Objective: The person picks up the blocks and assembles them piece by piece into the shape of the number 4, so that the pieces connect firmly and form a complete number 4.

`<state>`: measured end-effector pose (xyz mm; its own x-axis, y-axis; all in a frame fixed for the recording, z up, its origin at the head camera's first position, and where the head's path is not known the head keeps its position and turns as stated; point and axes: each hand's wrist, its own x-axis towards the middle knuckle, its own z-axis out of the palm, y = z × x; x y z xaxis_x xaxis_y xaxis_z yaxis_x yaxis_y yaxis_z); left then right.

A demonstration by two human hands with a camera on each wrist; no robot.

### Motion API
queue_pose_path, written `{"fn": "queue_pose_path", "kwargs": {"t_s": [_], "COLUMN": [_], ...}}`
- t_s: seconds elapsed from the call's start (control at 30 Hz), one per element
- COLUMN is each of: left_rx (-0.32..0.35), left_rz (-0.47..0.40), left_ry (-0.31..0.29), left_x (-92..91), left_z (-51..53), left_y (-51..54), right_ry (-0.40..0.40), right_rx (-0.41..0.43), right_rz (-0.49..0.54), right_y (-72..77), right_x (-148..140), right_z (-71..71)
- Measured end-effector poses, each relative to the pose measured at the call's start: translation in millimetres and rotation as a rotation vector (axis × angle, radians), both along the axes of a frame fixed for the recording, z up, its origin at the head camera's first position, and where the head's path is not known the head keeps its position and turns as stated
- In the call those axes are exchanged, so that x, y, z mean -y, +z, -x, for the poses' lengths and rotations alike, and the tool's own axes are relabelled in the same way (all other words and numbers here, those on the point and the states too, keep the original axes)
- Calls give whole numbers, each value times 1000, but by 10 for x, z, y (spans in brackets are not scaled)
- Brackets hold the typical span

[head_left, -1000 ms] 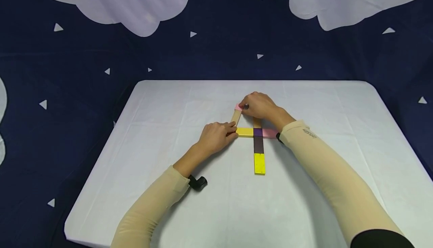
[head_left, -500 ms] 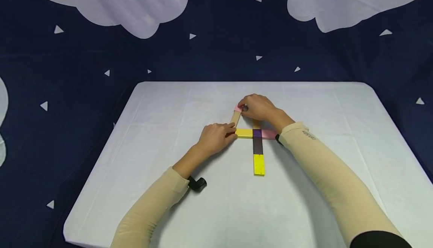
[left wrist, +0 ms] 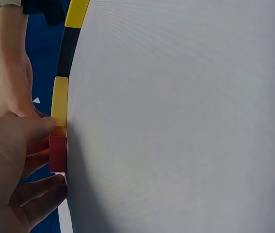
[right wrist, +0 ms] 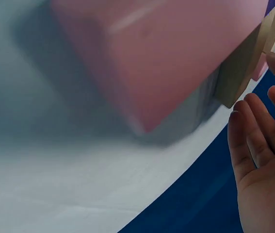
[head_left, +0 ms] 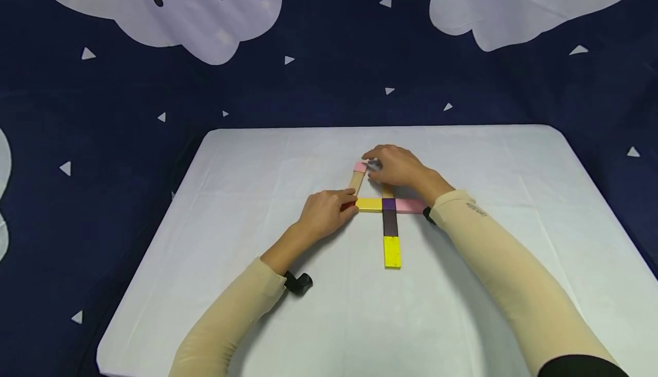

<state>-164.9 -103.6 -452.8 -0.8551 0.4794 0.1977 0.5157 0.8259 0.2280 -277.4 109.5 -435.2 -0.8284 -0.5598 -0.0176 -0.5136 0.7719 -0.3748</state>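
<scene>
Flat coloured blocks form a cross on the white table. Its arms are a yellow block and a pink block, meeting at a purple block. My left hand holds a red block at the left end, thumb and fingers around it. From there a tan wooden block slants away, tipped by a small pink block. Just right of that tip hovers my right hand, thumb and fingers apart, holding nothing. It partly hides another wooden block behind the purple one.
A dark block and a bright yellow block run from the cross toward the near side. The white table has rounded corners. Behind it hangs a dark blue cloth with white clouds and triangles.
The right hand's fingers have spread and let go of the small pink block, which stays at the wooden block's end. The left hand keeps its place.
</scene>
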Motion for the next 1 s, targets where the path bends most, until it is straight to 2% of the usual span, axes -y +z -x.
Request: {"fn": "queue_pose_path", "kwargs": {"t_s": [0.2, 0.37, 0.67, 1.0], "left_rx": [30, 60, -22, 2], "left_rz": [4, 26, 21, 33], "left_ry": [5, 16, -46, -63], "left_x": [-21, -57, -100, -91], "left_z": [25, 73, 166, 208], "left_y": [31, 50, 61, 73], "right_ry": [-34, -51, -47, -54], "right_rx": [-19, -37, -30, 56], "right_rz": [7, 60, 74, 109], "right_y": [-40, -15, 16, 67], "right_x": [-149, -263, -449, -666], "right_z": [-13, -16, -60, -237]}}
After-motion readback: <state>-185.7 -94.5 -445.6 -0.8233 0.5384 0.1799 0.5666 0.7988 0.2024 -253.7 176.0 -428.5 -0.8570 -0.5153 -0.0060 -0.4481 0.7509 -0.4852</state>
